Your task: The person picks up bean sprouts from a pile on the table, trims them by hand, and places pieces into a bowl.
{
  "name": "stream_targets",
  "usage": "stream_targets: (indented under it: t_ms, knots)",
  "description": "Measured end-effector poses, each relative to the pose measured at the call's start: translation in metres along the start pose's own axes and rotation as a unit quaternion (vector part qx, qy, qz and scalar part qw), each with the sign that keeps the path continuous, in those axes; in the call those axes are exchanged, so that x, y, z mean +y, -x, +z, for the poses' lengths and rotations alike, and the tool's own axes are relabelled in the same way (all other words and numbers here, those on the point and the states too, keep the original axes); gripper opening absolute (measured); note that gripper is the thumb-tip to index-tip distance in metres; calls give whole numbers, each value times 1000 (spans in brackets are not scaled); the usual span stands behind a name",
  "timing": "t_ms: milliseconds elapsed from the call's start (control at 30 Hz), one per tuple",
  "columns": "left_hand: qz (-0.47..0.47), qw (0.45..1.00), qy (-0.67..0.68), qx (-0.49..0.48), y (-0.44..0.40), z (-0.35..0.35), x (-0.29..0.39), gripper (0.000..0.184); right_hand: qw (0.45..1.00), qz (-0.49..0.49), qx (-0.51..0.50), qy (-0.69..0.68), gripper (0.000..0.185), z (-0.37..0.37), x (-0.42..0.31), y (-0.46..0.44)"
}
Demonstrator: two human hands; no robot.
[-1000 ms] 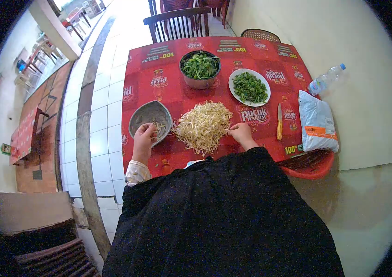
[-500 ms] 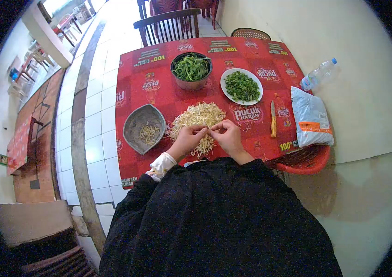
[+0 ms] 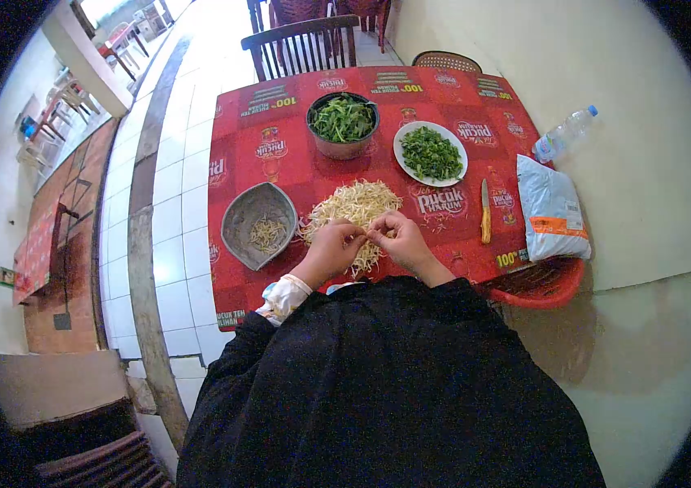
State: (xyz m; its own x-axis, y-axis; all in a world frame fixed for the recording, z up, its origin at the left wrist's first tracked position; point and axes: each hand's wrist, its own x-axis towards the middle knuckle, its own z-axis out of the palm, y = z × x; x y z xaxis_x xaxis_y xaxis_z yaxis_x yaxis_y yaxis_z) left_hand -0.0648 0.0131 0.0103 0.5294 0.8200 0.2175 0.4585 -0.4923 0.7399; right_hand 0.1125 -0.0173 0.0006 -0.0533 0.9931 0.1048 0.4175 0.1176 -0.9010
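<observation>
Head view — left hand (image 3: 331, 250), right hand (image 3: 407, 244) nearly fingertip-to-fingertip — over sprouts (image 3: 357, 201).

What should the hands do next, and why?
Probably draw the left hand and right hand gently apart, perhaps snapping a sprout: they meet, fingers bent, over the pile of bean sprouts, and pale bits lie in the grey bowl. Anything between them is too small to see.

From the wearer's head, the red table (image 3: 305, 179) is being viewed forward and downward, from quite near.
</observation>
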Motion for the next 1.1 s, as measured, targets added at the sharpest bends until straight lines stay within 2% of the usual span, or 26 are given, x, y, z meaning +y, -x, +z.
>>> stream_targets:
  t_ms: [100,200,300,400,467,533,633,733,767,867,967,1067,1100]
  knots:
    - [26,999,-17,-14,1,-2,5,15,962,145,-71,-219,14,1,-2,3]
    - [30,999,-1,-19,0,4,-2,15,902,239,-109,-344,14,-6,0,5]
    - [10,1000,10,-2,0,1,2,16,902,261,-47,-340,12,-18,-8,5]
    - [-50,999,7,-10,3,-6,-2,18,963,204,51,-170,12,-31,59,-10]
    - [-82,994,63,46,7,-8,-19,20,953,250,140,-95,18,-51,66,-16]
    - [-144,977,132,82,13,-16,-37,22,949,254,183,33,26,-75,113,-25]
    - [-217,951,179,124,24,-41,-59,22,931,249,221,148,32,-101,165,-32]
    - [-294,900,272,171,39,-58,-89,22,887,183,266,329,36,-92,129,-18]
    - [-309,888,285,189,43,-64,-94,21,887,180,240,352,43,-86,134,-19]
    - [-333,862,303,233,56,-78,-113,23,905,64,213,362,39,-53,135,-13]
    - [-365,836,303,275,62,-81,-123,29,950,92,0,299,34,-30,123,-13]
    - [-389,824,298,286,61,-83,-124,43,936,139,-21,321,28,-10,94,-11]
    - [-390,825,285,292,60,-80,-121,44,932,96,8,348,24,-4,107,-9]
